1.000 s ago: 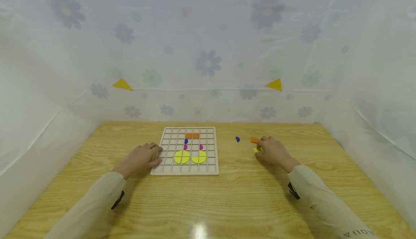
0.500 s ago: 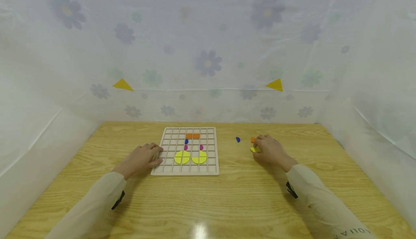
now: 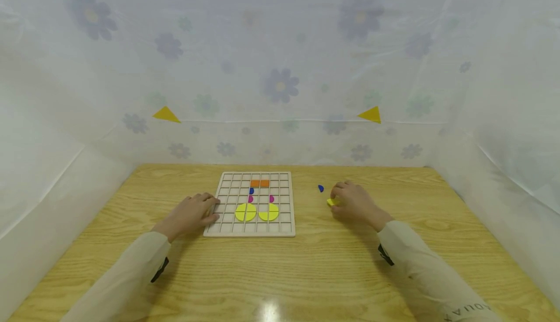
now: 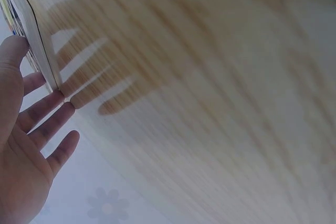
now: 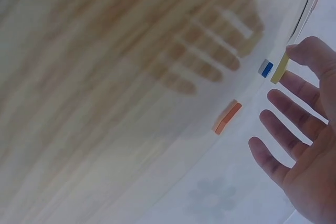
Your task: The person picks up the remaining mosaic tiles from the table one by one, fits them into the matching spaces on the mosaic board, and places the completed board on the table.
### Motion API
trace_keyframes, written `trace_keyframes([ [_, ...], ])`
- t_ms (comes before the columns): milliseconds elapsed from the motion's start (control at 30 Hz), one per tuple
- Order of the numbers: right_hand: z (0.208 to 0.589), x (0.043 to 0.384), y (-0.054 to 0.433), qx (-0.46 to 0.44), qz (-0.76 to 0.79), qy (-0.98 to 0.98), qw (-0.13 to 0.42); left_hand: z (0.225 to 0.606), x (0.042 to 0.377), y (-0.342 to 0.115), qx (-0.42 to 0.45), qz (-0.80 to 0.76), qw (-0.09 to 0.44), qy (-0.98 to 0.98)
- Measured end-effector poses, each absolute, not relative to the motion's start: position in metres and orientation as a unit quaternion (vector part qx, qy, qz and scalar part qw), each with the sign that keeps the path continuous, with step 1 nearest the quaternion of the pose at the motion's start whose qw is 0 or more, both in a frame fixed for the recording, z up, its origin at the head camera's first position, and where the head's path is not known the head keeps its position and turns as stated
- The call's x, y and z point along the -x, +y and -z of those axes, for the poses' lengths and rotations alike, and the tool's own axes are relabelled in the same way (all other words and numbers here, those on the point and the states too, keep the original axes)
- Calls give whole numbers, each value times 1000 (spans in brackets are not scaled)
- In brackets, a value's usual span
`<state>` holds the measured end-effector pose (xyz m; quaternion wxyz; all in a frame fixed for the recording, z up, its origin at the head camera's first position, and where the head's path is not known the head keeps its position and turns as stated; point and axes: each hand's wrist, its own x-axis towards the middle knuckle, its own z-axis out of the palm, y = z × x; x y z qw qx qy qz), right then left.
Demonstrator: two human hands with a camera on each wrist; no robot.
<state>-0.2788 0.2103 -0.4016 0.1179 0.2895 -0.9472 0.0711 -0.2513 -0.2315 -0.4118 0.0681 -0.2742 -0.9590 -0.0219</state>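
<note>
A wooden grid board [image 3: 225,224] lies left of the table's middle. On it sit orange squares [image 3: 255,184], a blue half circle [image 3: 251,191], two magenta half circles [image 3: 251,199], a full yellow disc [image 3: 246,212] and a yellow disc [image 3: 272,215] lacking its upper left quarter. My left hand [image 3: 187,214] rests with extended fingers against the board's left edge. Right of the board, my right hand [image 3: 356,205] pinches a small yellow piece [image 5: 280,69] between thumb and index finger; the other fingers are spread. Fingers partly cover this piece in the head view.
A loose blue half circle [image 3: 321,188] lies between the board and my right hand. An orange piece [image 5: 227,118] shows on the table in the right wrist view; my right hand hides it in the head view. Flower-printed white curtains [image 3: 280,137] surround the table.
My right hand has moved left toward the board with the yellow piece, passing in front of the orange piece. The left hand has stayed at the board's edge.
</note>
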Motion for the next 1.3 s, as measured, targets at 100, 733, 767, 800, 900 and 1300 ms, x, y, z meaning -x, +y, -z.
trace_keyframes([
  [100,402,280,205,-297,-66,-945,115,411,251,-231,273,22,67,-959],
  [733,395,281,159,-356,-44,-928,103,410,251,-229,271,32,70,-960],
  [767,395,281,157,-359,-43,-927,102,411,251,-229,271,32,70,-960],
  [800,394,281,154,-363,-40,-925,103,411,251,-229,271,32,70,-960],
  [900,393,281,147,-374,-37,-922,97,411,252,-229,274,29,73,-959],
  [1300,391,286,114,-416,-1,-905,86,409,250,-228,271,15,68,-960],
])
